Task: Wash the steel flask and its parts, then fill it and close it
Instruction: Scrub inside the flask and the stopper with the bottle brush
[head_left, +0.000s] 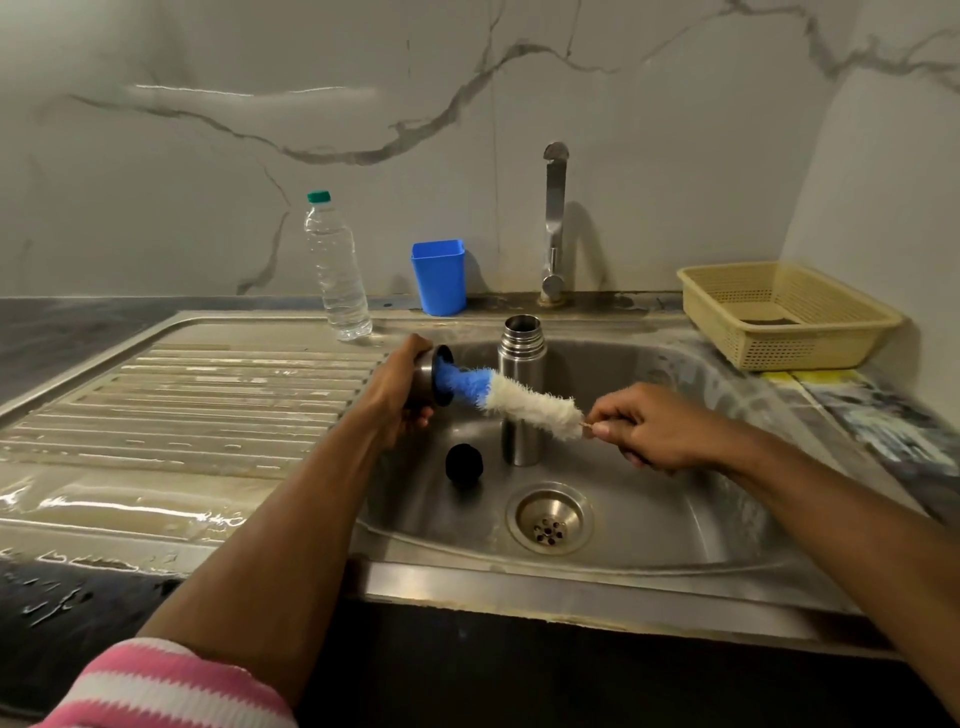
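Marble wall stands behind the steel sink (675, 525). Your left hand (400, 387) grips the flask cup (428, 376), and your right hand (657, 428) pinches the brush (511, 392) poking into it. Behind the brush, the flask (521, 364) stands upright in the sink, open on top, with its black stopper (464, 464) near its left.

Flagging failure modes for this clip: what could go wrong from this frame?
1. The open steel flask stands upright in the sink right behind the brush; a scrubbing stroke could tip it.
2. The right hand only pinches the brush's thin wire end, so control may slip.
3. The black stopper lies loose near the drain and could roll.
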